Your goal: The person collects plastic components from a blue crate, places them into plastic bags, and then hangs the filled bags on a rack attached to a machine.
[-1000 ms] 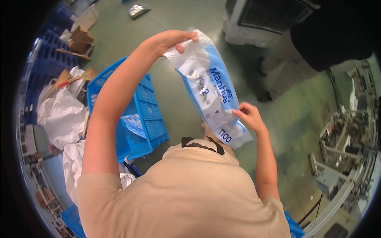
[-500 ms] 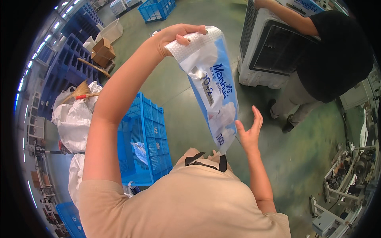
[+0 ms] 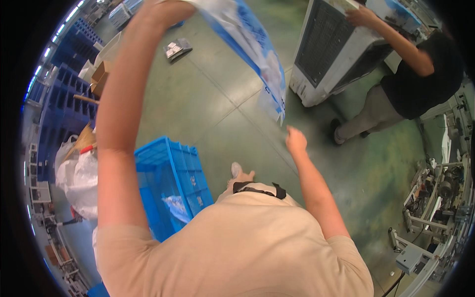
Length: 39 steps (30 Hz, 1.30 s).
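Note:
My left hand (image 3: 166, 11) is raised high at the top edge and grips the upper end of a white and blue plastic bag (image 3: 257, 54). The bag hangs slanting down to the right, over the green floor. My right hand (image 3: 296, 140) is just below the bag's lower corner with its fingers curled and nothing in it, not touching the bag. A blue plastic crate (image 3: 168, 183) stands on the floor under my left arm, with a small bag lying inside it.
Another person in a black shirt (image 3: 415, 74) leans on a white box-shaped appliance (image 3: 336, 54) at the upper right. White sacks (image 3: 79, 178), stacked blue crates (image 3: 64, 99) and cardboard boxes (image 3: 99, 79) line the left. A small packet (image 3: 177, 48) lies on the floor. Machinery (image 3: 435, 198) stands at the right.
My left hand has lifted the bag higher. My right hand let go of the bag's lower end and now sits curled below it.

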### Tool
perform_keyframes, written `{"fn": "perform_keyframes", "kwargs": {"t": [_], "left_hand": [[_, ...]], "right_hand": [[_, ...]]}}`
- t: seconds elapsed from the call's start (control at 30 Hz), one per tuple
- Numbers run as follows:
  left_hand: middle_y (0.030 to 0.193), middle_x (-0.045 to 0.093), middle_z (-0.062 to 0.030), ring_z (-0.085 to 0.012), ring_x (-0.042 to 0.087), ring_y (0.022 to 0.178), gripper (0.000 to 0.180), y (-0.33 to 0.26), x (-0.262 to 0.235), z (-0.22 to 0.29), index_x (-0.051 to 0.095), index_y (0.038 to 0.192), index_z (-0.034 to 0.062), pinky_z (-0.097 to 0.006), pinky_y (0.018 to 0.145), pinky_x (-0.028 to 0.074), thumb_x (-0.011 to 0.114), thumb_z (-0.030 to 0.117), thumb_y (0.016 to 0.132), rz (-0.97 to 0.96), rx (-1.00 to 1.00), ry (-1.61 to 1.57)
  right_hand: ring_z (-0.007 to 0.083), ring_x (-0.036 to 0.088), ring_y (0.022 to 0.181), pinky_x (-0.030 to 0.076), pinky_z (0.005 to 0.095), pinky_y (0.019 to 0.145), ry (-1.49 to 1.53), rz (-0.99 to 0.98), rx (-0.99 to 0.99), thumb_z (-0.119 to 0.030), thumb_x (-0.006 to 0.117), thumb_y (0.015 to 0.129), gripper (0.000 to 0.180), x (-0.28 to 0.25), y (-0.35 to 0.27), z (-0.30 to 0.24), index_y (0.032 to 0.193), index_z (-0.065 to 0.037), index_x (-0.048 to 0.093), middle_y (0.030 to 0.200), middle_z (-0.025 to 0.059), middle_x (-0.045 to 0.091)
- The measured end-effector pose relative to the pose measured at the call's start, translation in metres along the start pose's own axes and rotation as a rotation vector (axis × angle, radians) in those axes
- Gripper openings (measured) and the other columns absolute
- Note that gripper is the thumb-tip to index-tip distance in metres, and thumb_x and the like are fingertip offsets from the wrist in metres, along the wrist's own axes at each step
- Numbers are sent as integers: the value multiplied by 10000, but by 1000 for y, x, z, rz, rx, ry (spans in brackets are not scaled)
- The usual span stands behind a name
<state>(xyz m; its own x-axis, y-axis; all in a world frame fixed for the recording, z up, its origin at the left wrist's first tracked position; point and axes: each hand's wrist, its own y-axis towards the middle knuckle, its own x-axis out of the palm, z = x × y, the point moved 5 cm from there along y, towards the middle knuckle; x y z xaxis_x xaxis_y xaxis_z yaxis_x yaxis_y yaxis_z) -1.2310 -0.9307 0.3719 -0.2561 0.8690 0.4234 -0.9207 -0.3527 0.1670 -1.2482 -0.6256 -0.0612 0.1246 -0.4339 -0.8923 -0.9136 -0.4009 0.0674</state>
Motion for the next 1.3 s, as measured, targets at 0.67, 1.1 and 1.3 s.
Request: {"fn": "perform_keyframes", "kwargs": {"t": [0.67, 1.1, 1.3], "left_hand": [[705, 505, -54, -167, 487, 636, 144, -190, -529, -446, 493, 801, 100, -315, 575, 417, 502, 244, 804, 1151, -1158, 39], [736, 550, -23, -110, 462, 521, 160, 402, -396, -283, 532, 777, 105, -193, 362, 306, 573, 247, 838, 351, -558, -370], [781, 611, -101, -246, 595, 662, 221, 358, -613, -468, 610, 886, 11, -364, 468, 452, 559, 201, 783, 504, -855, 1134]], "right_hand": [[276, 619, 647, 503, 377, 631, 26, -972, 757, -224, 529, 730, 236, 200, 19, 143, 758, -28, 655, 742, 135, 645], [232, 596, 923, 456, 318, 807, 612, -2, 24, -212, 524, 856, 303, -10, 654, -83, 1086, -18, 564, 1003, 141, 621], [141, 592, 870, 459, 260, 782, 738, 92, 190, -161, 525, 871, 261, -28, 709, -53, 1072, 1, 565, 940, 83, 639]]}}
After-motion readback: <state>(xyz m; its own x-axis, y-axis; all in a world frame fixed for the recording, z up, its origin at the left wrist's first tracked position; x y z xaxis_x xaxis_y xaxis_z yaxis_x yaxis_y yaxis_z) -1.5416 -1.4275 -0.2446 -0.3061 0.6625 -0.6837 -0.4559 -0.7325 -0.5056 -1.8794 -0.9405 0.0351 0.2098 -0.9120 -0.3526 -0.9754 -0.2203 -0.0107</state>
